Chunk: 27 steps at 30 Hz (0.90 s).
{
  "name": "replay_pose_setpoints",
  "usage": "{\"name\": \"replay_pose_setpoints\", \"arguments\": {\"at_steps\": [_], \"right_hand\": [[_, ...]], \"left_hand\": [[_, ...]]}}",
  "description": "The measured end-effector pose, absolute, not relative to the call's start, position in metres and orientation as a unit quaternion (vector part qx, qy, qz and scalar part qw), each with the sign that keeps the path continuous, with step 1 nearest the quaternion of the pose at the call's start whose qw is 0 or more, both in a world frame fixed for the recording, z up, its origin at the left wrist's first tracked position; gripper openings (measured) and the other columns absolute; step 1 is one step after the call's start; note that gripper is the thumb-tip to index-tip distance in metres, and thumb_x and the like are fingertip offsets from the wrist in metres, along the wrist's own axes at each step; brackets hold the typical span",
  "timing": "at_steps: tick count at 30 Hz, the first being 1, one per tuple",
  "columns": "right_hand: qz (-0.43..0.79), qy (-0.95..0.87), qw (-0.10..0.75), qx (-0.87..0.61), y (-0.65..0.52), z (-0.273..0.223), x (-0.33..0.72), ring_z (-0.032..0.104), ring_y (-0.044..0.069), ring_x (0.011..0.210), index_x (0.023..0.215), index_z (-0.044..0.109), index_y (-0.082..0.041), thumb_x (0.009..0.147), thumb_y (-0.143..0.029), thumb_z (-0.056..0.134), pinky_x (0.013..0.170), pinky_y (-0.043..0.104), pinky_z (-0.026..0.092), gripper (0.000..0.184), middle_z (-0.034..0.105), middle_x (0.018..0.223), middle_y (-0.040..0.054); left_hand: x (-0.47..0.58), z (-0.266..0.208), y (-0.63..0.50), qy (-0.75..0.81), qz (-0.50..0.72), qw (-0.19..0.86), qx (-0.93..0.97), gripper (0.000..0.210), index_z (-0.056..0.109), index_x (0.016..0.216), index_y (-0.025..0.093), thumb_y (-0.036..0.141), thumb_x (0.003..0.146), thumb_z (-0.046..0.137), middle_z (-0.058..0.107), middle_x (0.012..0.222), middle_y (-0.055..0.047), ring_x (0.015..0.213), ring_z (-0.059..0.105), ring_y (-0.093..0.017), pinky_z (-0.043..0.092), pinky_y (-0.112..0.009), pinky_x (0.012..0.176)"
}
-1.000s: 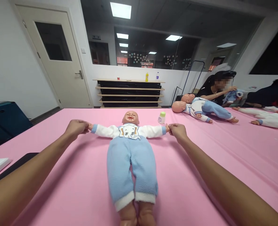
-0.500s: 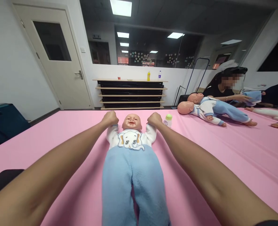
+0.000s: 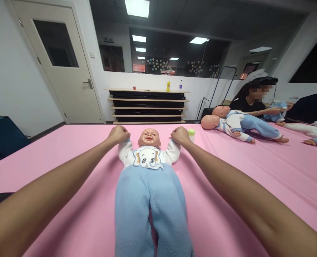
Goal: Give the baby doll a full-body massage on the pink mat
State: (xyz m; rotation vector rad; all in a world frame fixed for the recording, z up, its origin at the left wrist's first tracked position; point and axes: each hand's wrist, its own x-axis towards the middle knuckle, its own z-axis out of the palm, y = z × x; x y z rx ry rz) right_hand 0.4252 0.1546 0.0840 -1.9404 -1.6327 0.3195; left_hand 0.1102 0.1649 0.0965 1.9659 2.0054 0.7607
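Note:
A baby doll (image 3: 148, 157) lies on its back in front of me, its head away from me. It wears a white top with an elephant face and fluffy light-blue trousers (image 3: 150, 200). Both its arms are raised beside its head. My left hand (image 3: 119, 135) is closed around the doll's arm on the left, at the cuff. Around the other arm, also at the cuff, my right hand (image 3: 180, 136) is closed. The doll's hands are hidden inside my fists. Just beyond my right hand stands a small bottle with a green cap (image 3: 191, 134), partly covered by it.
A pink sheet (image 3: 228, 167) covers the table. At the right lie more baby dolls (image 3: 236, 125), and a person (image 3: 251, 98) behind them handles blue cloth (image 3: 276, 110). Low shelves (image 3: 147, 92) with bottles on top stand at the back wall. A teal case (image 3: 5, 135) is at far left.
My hands have moved slightly apart, drawing the doll's arms further outward. The person at the right has shifted the blue cloth, and the camera view has moved a little.

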Motion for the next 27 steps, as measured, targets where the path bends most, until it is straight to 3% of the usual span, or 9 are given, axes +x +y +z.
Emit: {"name": "replay_pose_setpoints", "arguments": {"at_steps": [4, 7, 15, 19, 24, 27], "right_hand": [[0.085, -0.665, 0.336, -0.662, 0.098, 0.122, 0.438, 0.065, 0.016, 0.085, 0.095, 0.071, -0.019, 0.084, -0.025, 0.058, 0.068, 0.022, 0.043, 0.018, 0.073, 0.091, 0.0039], [0.020, -0.719, 0.357, -0.597, 0.035, 0.125, 0.450, 0.063, 0.017, 0.080, 0.093, 0.070, -0.020, 0.086, -0.031, 0.056, 0.067, 0.025, 0.042, 0.019, 0.071, 0.090, 0.0034], [0.027, -0.744, 0.310, -0.592, -0.075, 0.035, 0.457, 0.056, 0.014, 0.071, 0.078, 0.050, -0.020, 0.088, -0.018, 0.049, 0.064, 0.026, 0.042, 0.011, 0.058, 0.084, 0.0018], [0.014, -0.752, 0.320, -0.576, -0.084, 0.013, 0.452, 0.056, 0.015, 0.070, 0.081, 0.050, -0.020, 0.089, -0.015, 0.045, 0.065, 0.027, 0.043, 0.011, 0.056, 0.088, 0.0026], [-0.043, -0.731, 0.388, -0.560, -0.067, 0.056, 0.456, 0.059, 0.015, 0.073, 0.085, 0.056, -0.020, 0.088, -0.018, 0.049, 0.066, 0.026, 0.043, 0.008, 0.062, 0.087, 0.0032], [-0.089, -0.720, 0.382, -0.573, -0.018, 0.100, 0.455, 0.061, 0.017, 0.076, 0.086, 0.063, -0.019, 0.088, -0.022, 0.051, 0.068, 0.027, 0.042, 0.013, 0.068, 0.087, 0.0044]], "left_hand": [[0.083, 0.139, 0.116, 0.650, 0.268, 0.109, 0.703, 0.050, 0.067, 0.115, 0.019, 0.042, 0.070, 0.064, 0.074, 0.088, -0.005, 0.075, 0.066, -0.019, 0.045, -0.024, 0.058], [0.068, 0.143, 0.053, 0.636, 0.251, 0.073, 0.726, 0.032, 0.071, 0.093, 0.022, 0.044, 0.073, 0.061, 0.073, 0.084, -0.002, 0.072, 0.065, -0.019, 0.043, -0.024, 0.056], [0.070, 0.034, -0.076, 0.656, 0.241, 0.063, 0.712, 0.013, 0.053, 0.083, 0.022, 0.034, 0.083, 0.047, 0.063, 0.082, -0.002, 0.070, 0.059, -0.018, 0.043, -0.028, 0.062], [0.073, 0.012, -0.085, 0.677, 0.226, 0.057, 0.698, 0.017, 0.049, 0.082, 0.022, 0.035, 0.087, 0.042, 0.060, 0.079, -0.003, 0.068, 0.057, -0.019, 0.042, -0.030, 0.060], [0.062, 0.052, -0.061, 0.661, 0.284, 0.039, 0.693, 0.024, 0.061, 0.092, 0.022, 0.042, 0.082, 0.052, 0.067, 0.089, -0.004, 0.077, 0.061, -0.020, 0.046, -0.030, 0.067], [0.061, 0.095, -0.019, 0.641, 0.332, -0.010, 0.692, 0.029, 0.067, 0.096, 0.023, 0.045, 0.080, 0.056, 0.071, 0.097, -0.004, 0.084, 0.063, -0.021, 0.047, -0.029, 0.072]]}}
